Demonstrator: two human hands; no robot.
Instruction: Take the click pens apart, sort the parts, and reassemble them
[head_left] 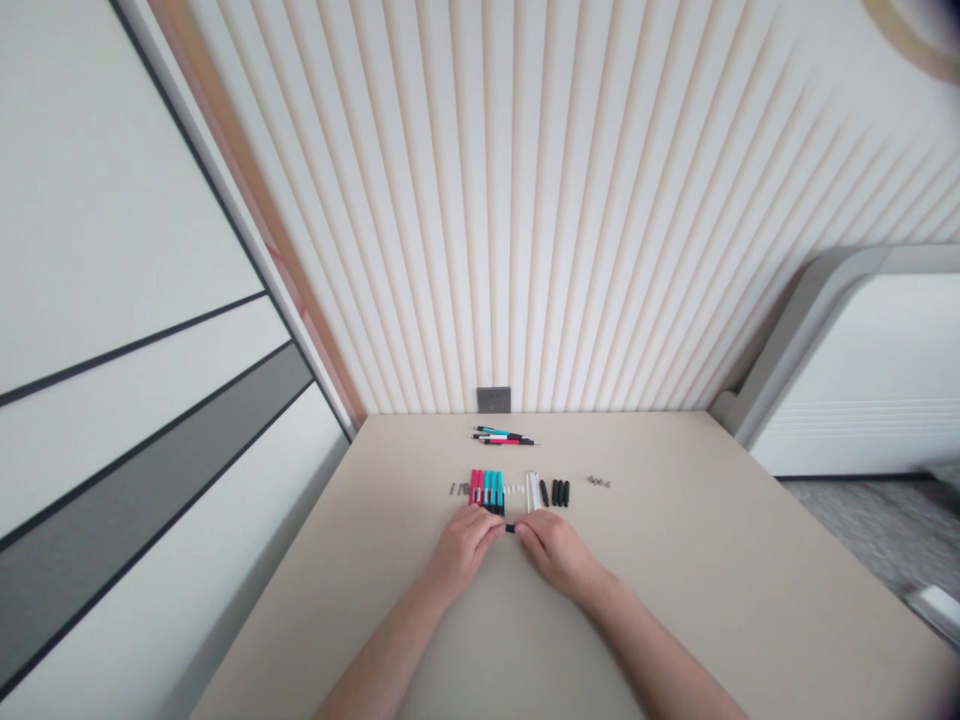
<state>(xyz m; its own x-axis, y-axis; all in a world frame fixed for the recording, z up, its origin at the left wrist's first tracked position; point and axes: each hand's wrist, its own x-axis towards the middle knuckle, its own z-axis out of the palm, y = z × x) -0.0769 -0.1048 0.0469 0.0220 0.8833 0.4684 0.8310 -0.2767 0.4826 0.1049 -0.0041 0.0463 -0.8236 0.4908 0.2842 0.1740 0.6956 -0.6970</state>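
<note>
Small black pen part [510, 527] sits between both hands, just in front of the sorted rows, on a beige desk [645, 540]. The left hand [461, 550] and right hand [559, 555] approach it from either side, wrists apart. The left fingers [489, 531] and right fingers [526, 534] are closed in on the part from opposite ends, apparently pinching it; the exact contact is too small to confirm.

Left to right along the row: tiny metal pieces [456, 489], red pen barrels [475, 487], teal pen barrels [492, 490], small white pieces [514, 489], white pen barrels [533, 490], black pen sections [559, 493] and small metal fittings [598, 481]. Grouping by colour and kind appears to keep like parts together and within reach. Beyond the row, three assembled pens [502, 436] lie roughly parallel, set apart from the loose parts.

The lower ends of the red and teal barrels are partly hidden behind the left hand. Individual fittings are too small to identify. A grey wall box [493, 400] is cut off by the desk edge.
</note>
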